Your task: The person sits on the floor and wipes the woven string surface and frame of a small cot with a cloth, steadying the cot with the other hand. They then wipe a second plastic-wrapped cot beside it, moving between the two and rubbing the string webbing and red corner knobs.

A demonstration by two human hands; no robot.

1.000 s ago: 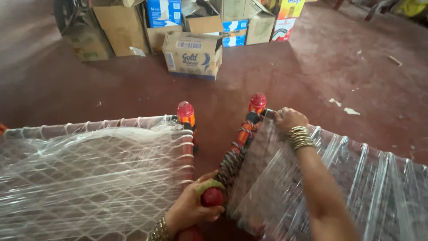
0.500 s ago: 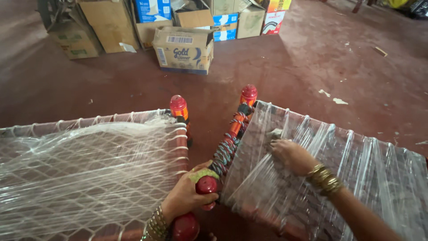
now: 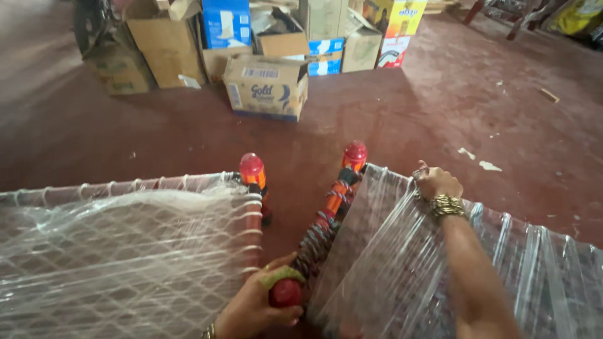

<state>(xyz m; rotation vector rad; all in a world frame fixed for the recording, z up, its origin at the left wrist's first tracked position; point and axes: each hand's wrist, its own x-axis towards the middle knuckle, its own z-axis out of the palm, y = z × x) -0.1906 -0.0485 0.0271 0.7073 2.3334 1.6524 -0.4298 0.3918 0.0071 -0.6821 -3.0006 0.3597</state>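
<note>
Cardboard boxes (image 3: 267, 86) crowd the far edge of my red floor (image 3: 440, 107); white scraps (image 3: 483, 165) lie toward the right.

The wrapped cot frame (image 3: 440, 276) is lying tilted, its clear plastic film stretching in ridges under the right hand (image 3: 435, 182), which is gripping its far top edge. Its end rail (image 3: 326, 220), bound in orange and grey cord, is running from a red knob (image 3: 355, 152) down to a second red knob (image 3: 286, 292), around which the left hand (image 3: 260, 307) is closing.
</note>
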